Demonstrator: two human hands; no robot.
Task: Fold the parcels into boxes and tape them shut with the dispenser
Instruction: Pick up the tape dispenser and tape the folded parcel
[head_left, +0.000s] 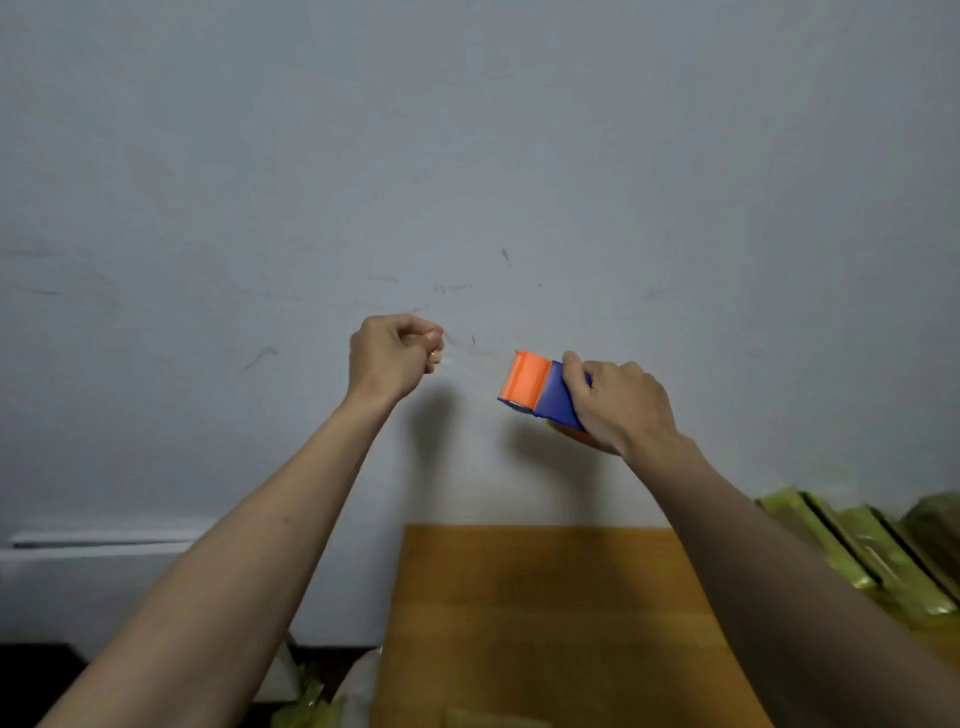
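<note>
Glossy plastic dispenser (537, 387); matt cardboard box (540, 613).

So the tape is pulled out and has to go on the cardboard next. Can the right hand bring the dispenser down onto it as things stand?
Probably yes. The right hand holds the dispenser in the air above the cardboard, with nothing between them. The left hand pinches the tape end off to the side.
</note>
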